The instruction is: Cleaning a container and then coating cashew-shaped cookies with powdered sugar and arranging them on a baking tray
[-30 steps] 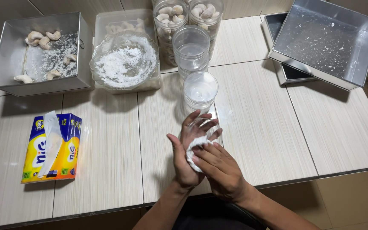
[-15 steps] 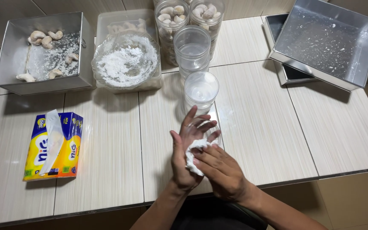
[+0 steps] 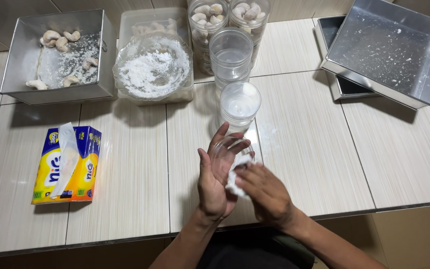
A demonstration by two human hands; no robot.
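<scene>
My left hand point(image 3: 213, 185) stands palm-up near the table's front edge and holds a thin, clear round lid point(image 3: 223, 150) against its fingers. My right hand point(image 3: 267, 195) lies just right of it and presses a crumpled white tissue point(image 3: 235, 178) against the lid's inner face. Both forearms come in from the bottom edge. An empty clear plastic jar point(image 3: 240, 103) stands right behind my fingertips.
Behind stand another empty jar point(image 3: 231, 50), two jars of pale cookies point(image 3: 247, 12), a bowl of white powder point(image 3: 151, 68) and a metal tray point(image 3: 21, 65) with crescent cookies. A tilted metal tray point(image 3: 394, 52) is at right, a yellow-blue tissue pack point(image 3: 68, 164) at left.
My right hand has rubbed the tissue a little across the lid in my left hand. Both hands stay in about the same spot.
</scene>
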